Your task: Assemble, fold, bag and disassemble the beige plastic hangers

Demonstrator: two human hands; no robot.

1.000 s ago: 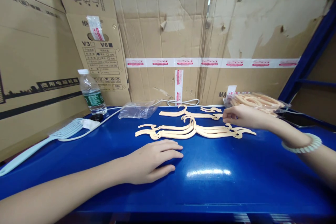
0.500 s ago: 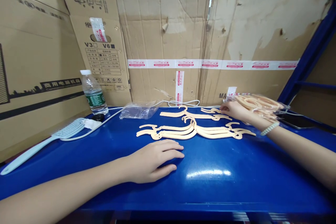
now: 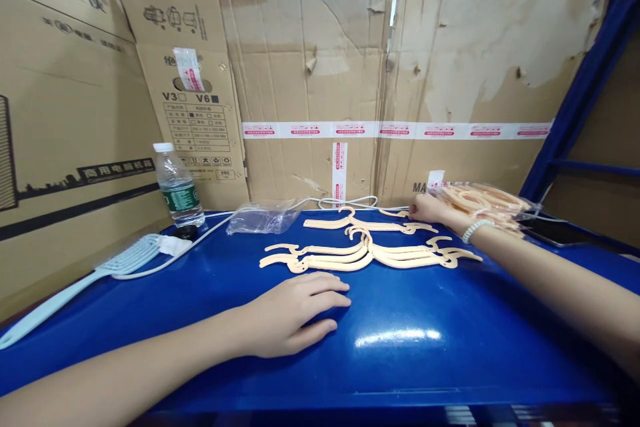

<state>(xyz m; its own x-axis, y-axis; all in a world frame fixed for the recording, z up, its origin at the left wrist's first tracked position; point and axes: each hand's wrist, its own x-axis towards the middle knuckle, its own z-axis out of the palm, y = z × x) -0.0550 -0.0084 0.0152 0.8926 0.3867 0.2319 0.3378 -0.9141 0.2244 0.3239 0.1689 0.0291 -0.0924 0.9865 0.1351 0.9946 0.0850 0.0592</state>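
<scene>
My left hand (image 3: 305, 310) lies palm down on the blue table, fingers spread and holding nothing. Just beyond it are cream plastic folding clothes hangers (image 3: 335, 260), laid close together with their hooks pointing away from me. Another cream hanger (image 3: 327, 223) lies behind them. At the back right, my right hand (image 3: 427, 208) has its fingers closed on the end of a further cream hanger piece (image 3: 393, 213); the hand hides part of it. Beside that wrist is a pile of hangers in clear plastic bags (image 3: 485, 203).
A clear plastic bag (image 3: 260, 219) and a white cable (image 3: 345, 202) lie along the back. On the left are a water bottle (image 3: 180, 193) and a pale blue hairbrush (image 3: 130, 255). A dark phone (image 3: 555, 232) rests at right. Cardboard panels (image 3: 310, 93) wall the back.
My right hand has moved a little to the left with the hanger piece, partly covering it. The left hand stays on the table. The view has tilted slightly upward.
</scene>
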